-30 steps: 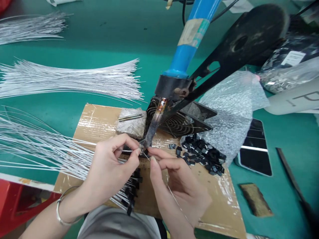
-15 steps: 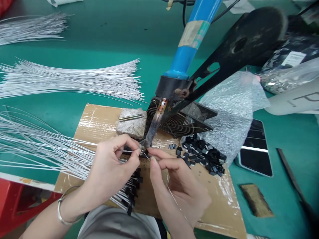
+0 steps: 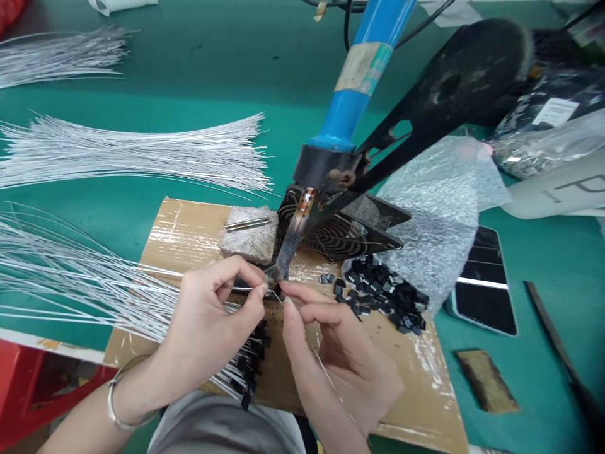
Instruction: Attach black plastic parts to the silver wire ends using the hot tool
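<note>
Green worktop (image 3: 189, 101), kinda cluttered — pinching a white wire (image 3: 240, 289) in left fingers (image 3: 241, 270), solder wire (image 3: 331, 382) in right fingers (image 3: 293, 323) — just beside the soldering iron tip (image 3: 286, 255).

One soldering iron (image 3: 345, 113), one phone (image 3: 484, 306), three wire bundles (image 3: 142, 154), perhaps two rods (image 3: 246, 224).
</note>
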`<state>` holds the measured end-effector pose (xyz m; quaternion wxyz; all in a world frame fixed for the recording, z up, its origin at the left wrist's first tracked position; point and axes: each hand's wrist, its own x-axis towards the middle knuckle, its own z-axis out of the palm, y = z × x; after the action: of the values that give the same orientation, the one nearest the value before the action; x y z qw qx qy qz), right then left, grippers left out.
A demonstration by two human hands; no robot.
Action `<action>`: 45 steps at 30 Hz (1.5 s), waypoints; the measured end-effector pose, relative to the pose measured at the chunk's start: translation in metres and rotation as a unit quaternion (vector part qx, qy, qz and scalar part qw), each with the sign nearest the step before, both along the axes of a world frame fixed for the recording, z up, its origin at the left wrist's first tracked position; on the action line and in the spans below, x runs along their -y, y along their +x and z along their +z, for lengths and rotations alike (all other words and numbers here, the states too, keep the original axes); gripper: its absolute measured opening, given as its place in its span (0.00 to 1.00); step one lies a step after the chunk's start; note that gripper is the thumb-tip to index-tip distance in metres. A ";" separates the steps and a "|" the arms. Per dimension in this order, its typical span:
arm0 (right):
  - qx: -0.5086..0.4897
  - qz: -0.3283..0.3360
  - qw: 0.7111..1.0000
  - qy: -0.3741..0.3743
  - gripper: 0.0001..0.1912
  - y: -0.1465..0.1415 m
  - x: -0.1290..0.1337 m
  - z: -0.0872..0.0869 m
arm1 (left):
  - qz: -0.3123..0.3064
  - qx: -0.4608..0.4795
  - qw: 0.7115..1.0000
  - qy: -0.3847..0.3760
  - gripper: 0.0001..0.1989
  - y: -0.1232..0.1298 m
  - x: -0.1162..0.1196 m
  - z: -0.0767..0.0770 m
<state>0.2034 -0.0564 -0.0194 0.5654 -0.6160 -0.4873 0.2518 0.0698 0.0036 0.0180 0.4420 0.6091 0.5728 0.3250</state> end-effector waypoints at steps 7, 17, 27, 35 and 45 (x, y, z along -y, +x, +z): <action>0.026 -0.001 1.000 0.014 0.07 0.001 -0.001 0.000 | -0.006 0.007 1.000 0.002 0.07 0.001 -0.001 -0.001; 0.035 -0.001 0.999 0.018 0.07 0.000 -0.001 0.000 | -0.001 -0.002 1.000 -0.001 0.07 0.001 -0.002 -0.002; 0.048 -0.012 0.998 0.027 0.07 -0.002 -0.001 0.000 | 0.001 -0.012 1.000 0.014 0.07 0.002 -0.001 0.000; 0.034 -0.026 0.999 0.033 0.08 -0.005 -0.002 -0.003 | 0.000 -0.007 1.000 -0.002 0.07 0.001 0.000 -0.002; 0.040 -0.018 0.998 0.033 0.07 -0.004 -0.002 -0.003 | -0.009 -0.002 1.000 0.004 0.07 0.001 0.000 0.000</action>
<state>0.1995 -0.0542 -0.0219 0.5700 -0.6150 -0.5067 0.2003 0.0704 0.0035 0.0177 0.4409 0.6168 0.5670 0.3218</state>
